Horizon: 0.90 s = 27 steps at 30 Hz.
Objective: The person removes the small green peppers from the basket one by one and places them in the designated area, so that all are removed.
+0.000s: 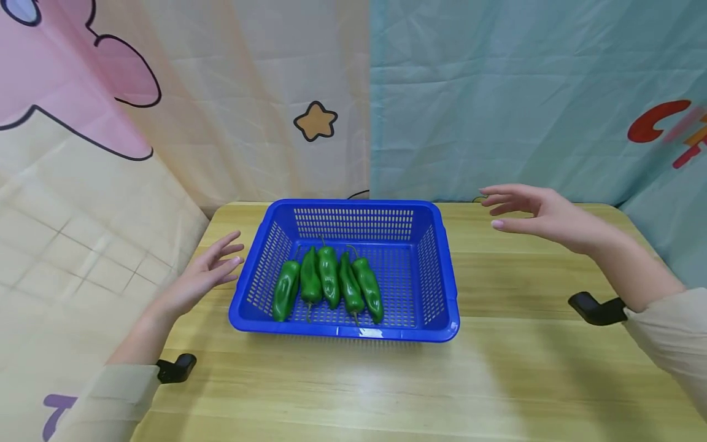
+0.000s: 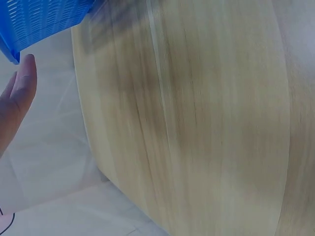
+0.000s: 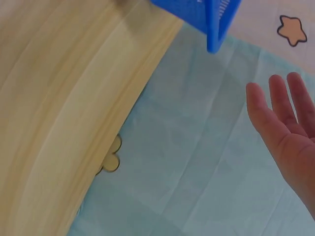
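A blue plastic basket [image 1: 342, 332] with slotted walls sits on the wooden table. Inside it, toward the left, several glossy green peppers [image 1: 329, 277] lie side by side, stems pointing different ways. My left hand [image 1: 207, 270] is just off the basket's left rim, fingers loosely extended and holding nothing; whether a fingertip touches the rim I cannot tell. Farther from the basket, beyond its right side, my right hand [image 1: 533, 212] hovers above the table with relaxed fingers and nothing in its grasp. The left wrist view catches only a basket corner [image 2: 44, 19] near the fingers [image 2: 25, 81].
The light wooden table [image 1: 353, 387] extends in front of the basket and to both sides. Printed curtains [image 1: 497, 110] hang close behind the table's back edge and along its left side. A black wrist mount [image 1: 177, 368] juts from the left sleeve, another [image 1: 596, 309] from the right.
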{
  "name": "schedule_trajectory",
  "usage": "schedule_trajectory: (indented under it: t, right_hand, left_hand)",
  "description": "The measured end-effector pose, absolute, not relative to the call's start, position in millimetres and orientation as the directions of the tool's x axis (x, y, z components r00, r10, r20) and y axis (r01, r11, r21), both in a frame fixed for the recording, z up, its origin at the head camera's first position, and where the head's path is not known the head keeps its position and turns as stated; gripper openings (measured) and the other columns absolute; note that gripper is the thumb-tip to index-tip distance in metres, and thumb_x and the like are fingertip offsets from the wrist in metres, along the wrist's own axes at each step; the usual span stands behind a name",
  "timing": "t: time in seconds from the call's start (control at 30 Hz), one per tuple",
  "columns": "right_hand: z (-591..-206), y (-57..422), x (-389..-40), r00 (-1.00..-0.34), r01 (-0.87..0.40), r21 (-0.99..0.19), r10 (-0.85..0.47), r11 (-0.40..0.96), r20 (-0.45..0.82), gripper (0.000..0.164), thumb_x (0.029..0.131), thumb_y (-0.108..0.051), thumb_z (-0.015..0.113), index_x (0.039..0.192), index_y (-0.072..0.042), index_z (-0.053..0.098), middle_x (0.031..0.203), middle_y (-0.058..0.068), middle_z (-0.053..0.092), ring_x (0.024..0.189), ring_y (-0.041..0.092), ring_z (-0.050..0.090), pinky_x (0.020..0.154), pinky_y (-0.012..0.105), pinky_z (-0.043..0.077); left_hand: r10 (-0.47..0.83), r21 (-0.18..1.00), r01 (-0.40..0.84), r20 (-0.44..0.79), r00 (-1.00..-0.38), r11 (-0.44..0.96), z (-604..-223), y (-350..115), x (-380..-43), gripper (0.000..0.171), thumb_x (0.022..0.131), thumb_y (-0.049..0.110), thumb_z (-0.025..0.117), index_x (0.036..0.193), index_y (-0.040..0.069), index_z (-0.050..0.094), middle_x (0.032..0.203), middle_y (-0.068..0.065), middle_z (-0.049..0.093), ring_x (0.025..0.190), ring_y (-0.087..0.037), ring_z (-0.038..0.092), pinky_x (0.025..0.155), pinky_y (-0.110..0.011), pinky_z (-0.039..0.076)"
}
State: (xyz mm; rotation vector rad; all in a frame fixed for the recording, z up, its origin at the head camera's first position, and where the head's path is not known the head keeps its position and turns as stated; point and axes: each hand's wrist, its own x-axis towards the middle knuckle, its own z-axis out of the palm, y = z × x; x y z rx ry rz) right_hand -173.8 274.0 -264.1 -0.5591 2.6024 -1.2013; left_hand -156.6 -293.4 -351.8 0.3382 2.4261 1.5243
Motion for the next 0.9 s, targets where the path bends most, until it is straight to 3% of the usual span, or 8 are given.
schedule_trajectory:
  t: [0.1,0.23,0.33,0.57,0.9]
  right_hand:
    - [-263.2,259.4,-182.8,-0.886,-0.219,-0.809,-0.458,0.545,-0.068,0.05,0.092,-0.018,0.06,0.139,-0.019,0.041,0.13,0.004,0.051,0.113,0.011,0.052,0.084,0.022,0.049]
    - [-261.6,241.1,-192.7,-0.844,-0.187,-0.853,-0.524,0.487,-0.114,0.053,0.092,-0.016,0.06,0.14,-0.015,0.039,0.133,0.011,0.047,0.114,0.019,0.053,0.085,0.032,0.051]
    - [-262.6,224.8,-200.1,-0.808,-0.171,-0.875,-0.572,0.453,-0.138,0.055,0.091,-0.015,0.061,0.141,-0.013,0.038,0.136,0.014,0.045,0.116,0.027,0.051,0.088,0.038,0.05]
    - [-272.0,189.6,-217.9,-0.732,-0.105,-0.91,-0.651,0.4,-0.202,0.058,0.09,-0.015,0.062,0.142,-0.011,0.036,0.135,0.016,0.043,0.118,0.03,0.049,0.092,0.048,0.046]
    - [-287.9,144.9,-237.0,-0.662,-0.072,-0.908,-0.701,0.413,-0.267,0.061,0.089,-0.012,0.064,0.142,-0.01,0.036,0.136,0.018,0.042,0.113,0.028,0.053,0.086,0.042,0.051]
  left_hand:
    - [0.319,0.93,0.03,-0.095,-0.943,0.366,-354.5,-292.3,-160.8,0.061,0.099,0.026,0.047,0.149,0.011,0.015,0.145,-0.027,0.025,0.119,-0.021,0.048,0.093,-0.034,0.046]
    - [0.306,0.953,-0.002,-0.099,-0.947,0.302,-357.7,-290.4,-165.4,0.058,0.098,0.023,0.048,0.147,0.008,0.02,0.142,-0.027,0.029,0.108,-0.002,0.051,0.09,-0.024,0.048]
    - [0.302,0.967,-0.022,-0.102,-0.948,0.256,-360.6,-289.4,-168.3,0.058,0.098,0.021,0.048,0.147,0.006,0.021,0.138,-0.024,0.035,0.106,-0.001,0.054,0.087,-0.02,0.048]
    - [0.338,0.995,-0.085,-0.097,-0.936,0.05,-365.9,-289.4,-175.3,0.055,0.097,0.007,0.048,0.145,0.004,0.023,0.118,0.004,0.054,0.103,-0.007,0.06,0.088,-0.022,0.049]
    - [0.387,0.992,-0.125,-0.127,-0.913,0.029,-365.9,-287.3,-179.0,0.049,0.096,0.003,0.048,0.141,0.008,0.032,0.114,0.002,0.06,0.099,-0.013,0.062,0.085,-0.026,0.051]
